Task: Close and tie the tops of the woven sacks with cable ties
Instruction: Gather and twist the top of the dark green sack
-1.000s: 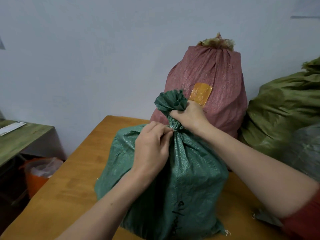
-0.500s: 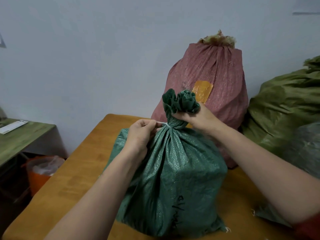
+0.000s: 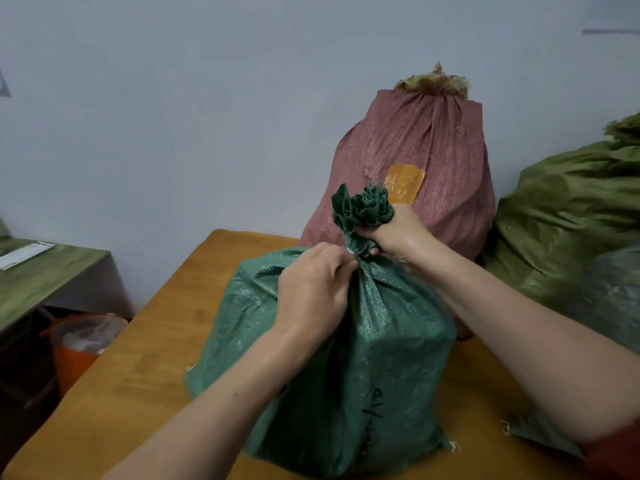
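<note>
Right hand (image 3: 391, 233) gripping sack (image 3: 363, 341) neck, fingers curling round. Left hand (image 3: 311, 289) pinching tie (image 3: 350, 250) at neck. Best pulling tail straight out while squeezing neck tight.

Black handwritten marks (image 3: 375, 408) on front of green sack (image 3: 398, 341), running down lower right face: strokes visible, characters not legible (creased weave breaks them up). Orange-yellow label patch (image 3: 404, 182) stuck on pink-red sack (image 3: 433, 143): glossy, no print readable on it. White paper slip (image 3: 25, 254) lying on green side desk (image 3: 59, 282) at far left: too small and blurred to read. No brand, number or sign legible anywhere in view.
</note>
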